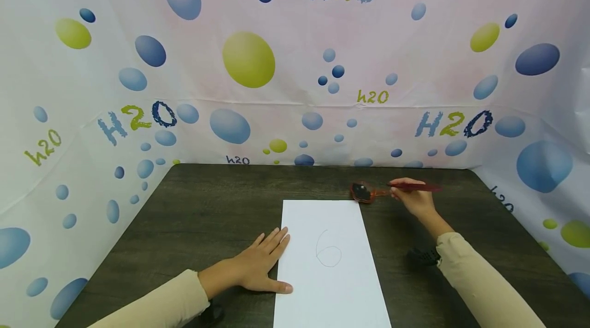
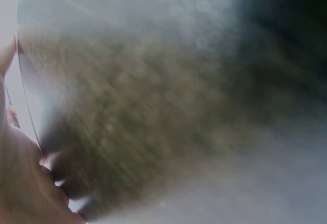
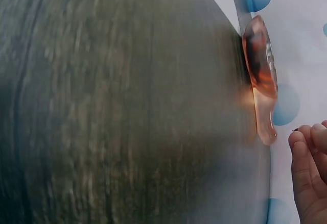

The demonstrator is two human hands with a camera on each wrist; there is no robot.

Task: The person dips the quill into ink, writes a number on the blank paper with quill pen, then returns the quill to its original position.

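A white sheet of paper (image 1: 332,297) lies on the table with a thinly drawn figure 6 (image 1: 329,256) on it. Fingers straight and spread, my left hand (image 1: 260,264) rests on its left edge; in the left wrist view only part of that hand (image 2: 23,178) shows. At the back right my right hand (image 1: 415,197) pinches a slim dark red stick (image 1: 426,187), like a pen or brush; its exact kind is unclear. Left of these fingers is a see-through orange dish (image 1: 363,192) with a narrow handle and something black inside. The right wrist view shows the dish apart from the right hand (image 3: 311,168).
The dark wood-grain table (image 1: 216,205) ends at the back against a white sheet (image 1: 295,51) printed with blue and green drops and H2O lettering. That sheet also hangs along both sides. Dark straps sit under both cream sleeves.
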